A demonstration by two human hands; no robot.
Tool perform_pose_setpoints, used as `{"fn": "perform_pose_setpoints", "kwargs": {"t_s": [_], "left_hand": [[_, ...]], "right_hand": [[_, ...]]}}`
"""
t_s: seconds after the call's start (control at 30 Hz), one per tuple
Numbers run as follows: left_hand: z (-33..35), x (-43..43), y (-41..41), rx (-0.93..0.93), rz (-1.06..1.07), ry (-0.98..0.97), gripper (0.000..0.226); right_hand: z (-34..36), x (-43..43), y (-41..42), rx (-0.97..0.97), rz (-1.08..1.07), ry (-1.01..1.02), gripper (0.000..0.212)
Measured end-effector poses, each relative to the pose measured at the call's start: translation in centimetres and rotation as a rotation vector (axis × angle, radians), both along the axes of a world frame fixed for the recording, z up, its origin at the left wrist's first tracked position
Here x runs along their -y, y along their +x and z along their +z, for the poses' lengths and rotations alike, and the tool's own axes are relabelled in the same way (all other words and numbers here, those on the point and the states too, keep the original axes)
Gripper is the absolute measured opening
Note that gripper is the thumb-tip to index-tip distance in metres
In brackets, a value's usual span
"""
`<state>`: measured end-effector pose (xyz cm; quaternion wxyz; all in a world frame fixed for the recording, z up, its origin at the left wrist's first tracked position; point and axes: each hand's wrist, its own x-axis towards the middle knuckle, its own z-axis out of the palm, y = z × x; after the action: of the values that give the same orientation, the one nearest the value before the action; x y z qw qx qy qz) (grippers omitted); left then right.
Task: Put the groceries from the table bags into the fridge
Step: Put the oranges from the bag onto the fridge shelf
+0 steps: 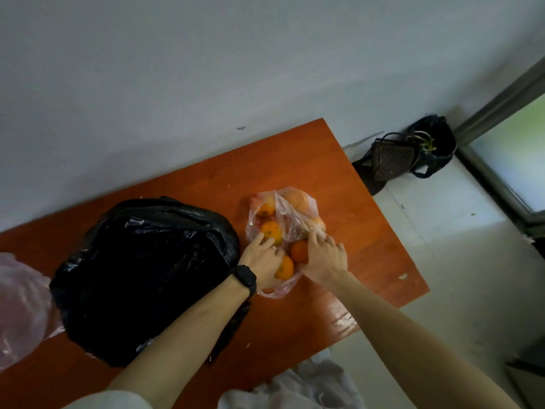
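A clear plastic bag (295,214) holding several oranges lies on the orange-brown table (368,231). My left hand (262,258), with a black watch on its wrist, rests on an orange (285,268) at the bag's near end, its fingers reaching toward another orange (270,230). My right hand (324,258) is curled around a darker orange (299,250) at the bag's mouth. A big black plastic bag (141,270) sits to the left, touching my left forearm. The fridge is out of view.
A pinkish translucent bag (20,305) lies at the table's left edge. The table stands against a white wall. On the floor by the far right corner sit a dark basket (389,160) and a black bag (433,143), beside a window frame.
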<state>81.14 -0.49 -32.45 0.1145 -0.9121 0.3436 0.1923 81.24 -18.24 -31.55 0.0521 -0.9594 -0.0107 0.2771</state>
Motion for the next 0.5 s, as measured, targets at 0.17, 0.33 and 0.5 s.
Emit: {"fn": "perform_pose_setpoints", "kwargs": {"t_s": [0.17,0.33,0.5], "left_hand": [[0.9,-1.8,-0.4,0.110,0.134,-0.261,0.072],[5.0,-3.6,0.0,0.223,0.272,-0.617,0.075],[10.4,-1.6,1.3,0.051,0.490,-0.893,0.066]], "right_hand": [[1.1,1.1,-1.2,0.184,-0.109,0.216,0.067],[5.6,2.8,-2.1,0.322,-0.343,0.606,0.073],[9.9,4.2,-3.9,0.504,-0.474,0.902,0.076]]}}
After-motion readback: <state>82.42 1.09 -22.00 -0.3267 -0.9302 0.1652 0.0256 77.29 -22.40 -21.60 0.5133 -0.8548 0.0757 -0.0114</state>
